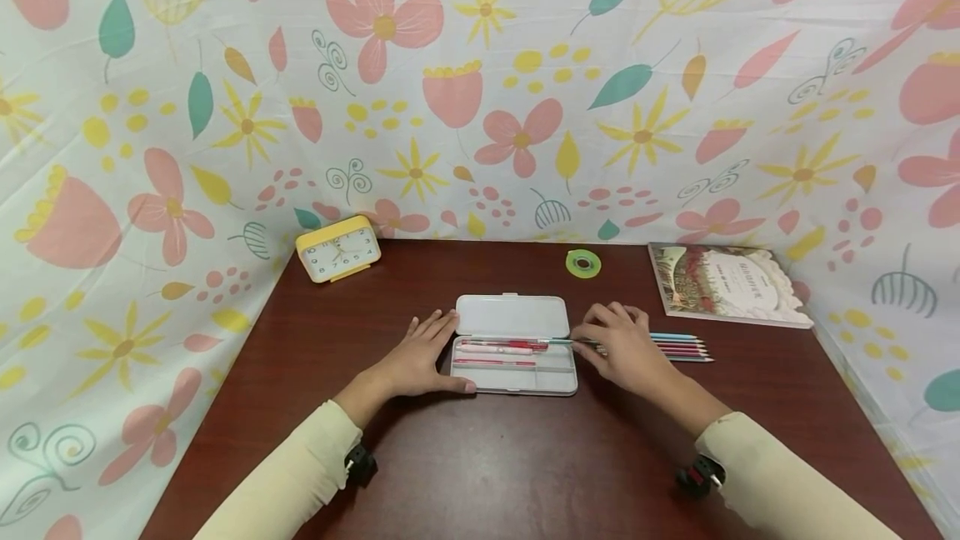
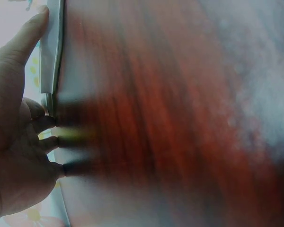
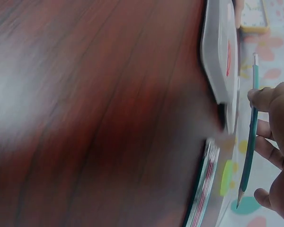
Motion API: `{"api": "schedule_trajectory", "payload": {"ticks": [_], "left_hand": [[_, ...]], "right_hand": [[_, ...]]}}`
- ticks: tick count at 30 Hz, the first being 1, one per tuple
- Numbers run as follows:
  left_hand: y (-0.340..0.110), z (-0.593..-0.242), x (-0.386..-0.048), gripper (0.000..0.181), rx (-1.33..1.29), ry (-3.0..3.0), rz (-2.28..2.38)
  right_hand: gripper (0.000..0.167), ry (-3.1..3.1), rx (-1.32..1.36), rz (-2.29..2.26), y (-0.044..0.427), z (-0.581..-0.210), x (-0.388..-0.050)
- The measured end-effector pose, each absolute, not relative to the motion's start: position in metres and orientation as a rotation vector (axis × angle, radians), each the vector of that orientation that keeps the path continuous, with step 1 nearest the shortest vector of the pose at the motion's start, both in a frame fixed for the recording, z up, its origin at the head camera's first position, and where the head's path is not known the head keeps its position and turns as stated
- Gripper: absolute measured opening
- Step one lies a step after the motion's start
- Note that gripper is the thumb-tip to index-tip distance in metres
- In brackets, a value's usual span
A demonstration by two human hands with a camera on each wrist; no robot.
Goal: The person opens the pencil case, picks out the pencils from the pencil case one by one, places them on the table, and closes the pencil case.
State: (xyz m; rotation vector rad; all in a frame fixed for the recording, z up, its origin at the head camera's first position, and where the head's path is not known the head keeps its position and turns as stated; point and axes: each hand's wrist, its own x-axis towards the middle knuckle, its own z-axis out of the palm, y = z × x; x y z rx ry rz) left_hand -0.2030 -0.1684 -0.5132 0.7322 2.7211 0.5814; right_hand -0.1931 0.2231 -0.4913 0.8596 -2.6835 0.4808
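Note:
A white pencil case (image 1: 513,315) lies open on the table, its lid folded back. Inside its tray are a thin red pen (image 1: 495,362) and several other pens or pencils. My left hand (image 1: 416,361) rests at the case's left end, fingers spread, thumb on the front edge; the left wrist view shows the thumb along the case's side. A green pencil (image 3: 250,146) with a sharpened tip is pinched between the thumb and fingers of my right hand (image 1: 618,344), above the table at the case's right end. Several coloured pencils (image 1: 686,347) lie side by side beyond that hand.
A yellow alarm clock (image 1: 339,250) stands at the back left. A green roll of tape (image 1: 582,263) lies near the back edge, and a picture book (image 1: 731,283) lies at the back right. Flowered cloth (image 1: 480,107) hangs behind the table.

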Motion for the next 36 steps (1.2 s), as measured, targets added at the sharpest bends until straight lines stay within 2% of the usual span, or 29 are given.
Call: {"api": "schedule_trajectory", "payload": {"ticks": [5,19,30,36], "left_hand": [[-0.168,-0.513,-0.203,0.129,0.731,2.720,0.577],[-0.169,-0.512,-0.202,0.129,0.741,2.704,0.591],[-0.170,-0.512,-0.202,0.129,0.734,2.703,0.595],[-0.169,-0.512,-0.202,0.129,0.734,2.702,0.593]], "right_hand": [[0.008,-2.683,0.821,0.478,0.244,-0.496,-0.191],[0.027,-2.568,0.829,0.361,0.300,-0.509,-0.176],[0.026,-2.544,0.850,0.263,0.316,-0.517,-0.175],[0.017,-2.536,0.867,0.246,0.315,-0.518,-0.176]]}}
